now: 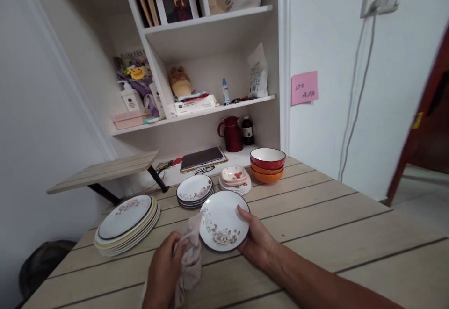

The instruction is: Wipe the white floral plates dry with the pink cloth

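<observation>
My right hand (257, 241) grips a white plate (224, 220) by its right edge, thumb on top and fingers underneath. The plate has a dark rim and a brown flower pattern, and is tilted toward me above the wooden table (315, 234). Bunched in my left hand (164, 264) is a pale pinkish cloth (192, 257), whose upper end reaches the plate's left edge. Just behind the held plate sits a stack of similar flowered plates (194, 190).
Larger plates (128, 220) are stacked at the left, near a small raised wooden stand (105, 171). Small dishes (235, 178) and stacked red and orange bowls (267, 165) stand behind. A red jug (232, 133) and a laptop-like dark slab (201, 158) lie farther back under shelves.
</observation>
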Motion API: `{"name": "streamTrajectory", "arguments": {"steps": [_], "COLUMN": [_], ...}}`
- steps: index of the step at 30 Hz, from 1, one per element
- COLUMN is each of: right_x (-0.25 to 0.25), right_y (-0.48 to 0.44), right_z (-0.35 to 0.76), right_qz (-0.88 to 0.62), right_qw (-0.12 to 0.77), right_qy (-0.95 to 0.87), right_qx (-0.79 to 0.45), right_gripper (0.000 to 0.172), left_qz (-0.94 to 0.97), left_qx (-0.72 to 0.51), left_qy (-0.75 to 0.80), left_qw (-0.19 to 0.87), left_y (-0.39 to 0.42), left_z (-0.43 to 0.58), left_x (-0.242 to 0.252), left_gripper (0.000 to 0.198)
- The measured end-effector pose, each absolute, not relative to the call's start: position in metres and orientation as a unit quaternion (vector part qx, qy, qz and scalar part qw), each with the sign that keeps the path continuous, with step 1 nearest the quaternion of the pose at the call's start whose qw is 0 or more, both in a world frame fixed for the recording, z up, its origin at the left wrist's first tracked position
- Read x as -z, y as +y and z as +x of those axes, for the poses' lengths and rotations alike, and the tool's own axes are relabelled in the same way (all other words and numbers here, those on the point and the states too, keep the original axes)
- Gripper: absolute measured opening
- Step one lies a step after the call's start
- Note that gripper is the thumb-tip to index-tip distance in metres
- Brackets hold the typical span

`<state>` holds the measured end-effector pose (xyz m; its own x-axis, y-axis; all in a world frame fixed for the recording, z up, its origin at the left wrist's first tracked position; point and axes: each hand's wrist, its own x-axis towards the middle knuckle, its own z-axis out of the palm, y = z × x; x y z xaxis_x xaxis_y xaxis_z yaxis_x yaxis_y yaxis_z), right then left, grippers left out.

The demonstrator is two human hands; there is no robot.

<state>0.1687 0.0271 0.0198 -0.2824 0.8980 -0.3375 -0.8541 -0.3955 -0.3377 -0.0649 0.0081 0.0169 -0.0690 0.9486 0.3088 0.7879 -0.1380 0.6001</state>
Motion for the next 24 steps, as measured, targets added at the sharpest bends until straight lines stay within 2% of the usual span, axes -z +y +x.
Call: {"name": "streamTrajectory", "arguments": {"steps": [4, 8, 12, 15, 17, 20, 24], "right_x": [-0.018, -0.017, -0.019, -0.02, -0.019, -0.017, -0.02], "right_y": [0.026, 0.027, 0.028, 0.028, 0.028, 0.028, 0.027], "right_z": [0.167, 0.167, 0.167, 0.167, 0.167, 0.166, 0.165], "right_qz": [-0.236, -0.222, -0.21, -0.212, -0.212, -0.21, -0.231], "right_qw": [0.537, 0.526, 0.519, 0.52, 0.52, 0.521, 0.522], "right_qy": [-0.053, -0.058, -0.063, -0.07, -0.078, -0.085, -0.085], "right_qx": [-0.808, -0.819, -0.826, -0.824, -0.824, -0.823, -0.817], "right_gripper": [0.048, 0.049, 0.049, 0.048, 0.048, 0.046, 0.044], "left_qz": [0.505, 0.475, 0.493, 0.544, 0.65, 0.759, 0.748], "left_qx": [-0.477, -0.61, -0.676, -0.651, -0.542, -0.393, -0.375], "left_qy": [0.717, 0.62, 0.539, 0.519, 0.52, 0.517, 0.542], "left_qw": [0.065, 0.136, 0.091, 0.107, 0.113, 0.026, -0.076], "left_y": [0.005, 0.008, 0.01, 0.014, 0.018, 0.023, 0.017], "left_z": [-0.064, -0.044, -0.01, 0.009, 0.013, 0.004, -0.023], "left_x": [-0.041, -0.071, -0.098, -0.094, -0.077, -0.04, -0.007], "left_gripper": [0.035, 0.042, 0.035, 0.03, 0.023, 0.015, 0.028]}}
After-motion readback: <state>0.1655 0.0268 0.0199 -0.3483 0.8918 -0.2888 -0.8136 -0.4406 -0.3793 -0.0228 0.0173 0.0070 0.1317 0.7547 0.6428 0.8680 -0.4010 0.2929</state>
